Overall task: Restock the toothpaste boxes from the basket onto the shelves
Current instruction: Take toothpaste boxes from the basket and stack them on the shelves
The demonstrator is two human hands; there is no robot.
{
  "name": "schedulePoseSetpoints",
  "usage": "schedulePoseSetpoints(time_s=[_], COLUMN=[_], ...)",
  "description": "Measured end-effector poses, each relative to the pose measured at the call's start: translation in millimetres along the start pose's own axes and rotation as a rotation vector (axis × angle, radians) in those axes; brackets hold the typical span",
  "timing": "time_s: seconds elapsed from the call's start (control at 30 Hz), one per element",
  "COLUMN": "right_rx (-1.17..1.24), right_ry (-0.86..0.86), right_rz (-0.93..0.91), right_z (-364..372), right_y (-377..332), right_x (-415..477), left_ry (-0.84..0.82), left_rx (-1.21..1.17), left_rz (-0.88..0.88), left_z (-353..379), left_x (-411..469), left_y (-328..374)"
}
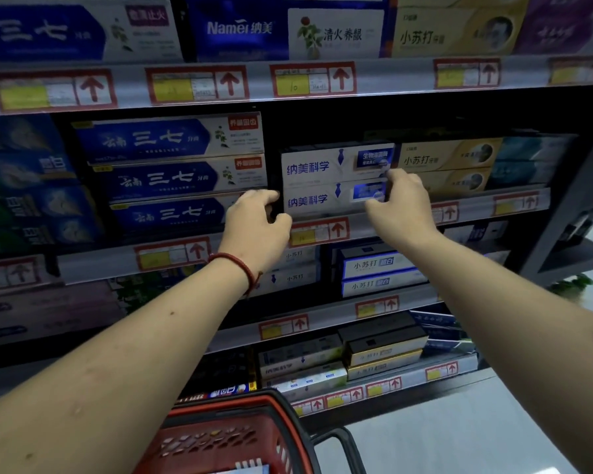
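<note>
With curled fingers, left hand (257, 230) and right hand (403, 205) grip ends of the lower white box (322, 200)

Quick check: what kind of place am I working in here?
Most likely a shop aisle, a supermarket or drugstore. Tiered shelves are stacked with toothpaste boxes, price tags with red arrows line each shelf edge, and a red basket sits below.

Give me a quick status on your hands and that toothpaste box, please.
Left hand and right hand each grip an end of the lower white box. Box sits on the shelf, under its twin. Nothing in the way.
</note>
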State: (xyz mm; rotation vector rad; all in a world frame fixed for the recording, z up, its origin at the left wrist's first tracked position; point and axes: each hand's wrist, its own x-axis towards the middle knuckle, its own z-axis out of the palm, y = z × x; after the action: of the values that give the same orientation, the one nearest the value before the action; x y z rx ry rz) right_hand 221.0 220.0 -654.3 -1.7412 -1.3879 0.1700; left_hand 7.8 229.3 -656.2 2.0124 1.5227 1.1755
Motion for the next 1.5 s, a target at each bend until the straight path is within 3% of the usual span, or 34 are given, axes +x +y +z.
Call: schedulePoseSetpoints(time_s=[0.17, 0.3, 0.5, 0.73, 0.97, 1.5], right_rx=[-0.179, -0.306, -0.382, -0.468, -0.447, -0.462], right_ry=[-0.131, -0.262, -0.383, -0.491, -0.630, -0.944], right_rz=[-0.271, -0.390, -0.495, -0.553, -0.518, -0.267], right_z=[15.8, 32.4, 73.2, 116.9, 154.1, 207.4], right_y=[-29.0, -58.8, -83.2, -83.7, -66.5, 0.2], right_x=[-36.3, -66.5, -114.0, -176.1, -239.7, -345.6], left_ry=[-0.072, -0.128, -0.201, -0.316, -0.405, -0.620], left_rx=[0.273, 0.467, 0.679, 0.719, 0.778, 0.672], left_rz=[0.199, 0.253, 0.154, 0.019, -0.028, -0.157], left_z=[-33.6, -67.5, -117.4, -151.9, -150.6, -92.1], left_x=[-19.2, -39.2, -80.5, -145.1, -209.7, -297.5], left_y=[-26.6, -47.3, -95.5, -166.6, -219.1, -285.0])
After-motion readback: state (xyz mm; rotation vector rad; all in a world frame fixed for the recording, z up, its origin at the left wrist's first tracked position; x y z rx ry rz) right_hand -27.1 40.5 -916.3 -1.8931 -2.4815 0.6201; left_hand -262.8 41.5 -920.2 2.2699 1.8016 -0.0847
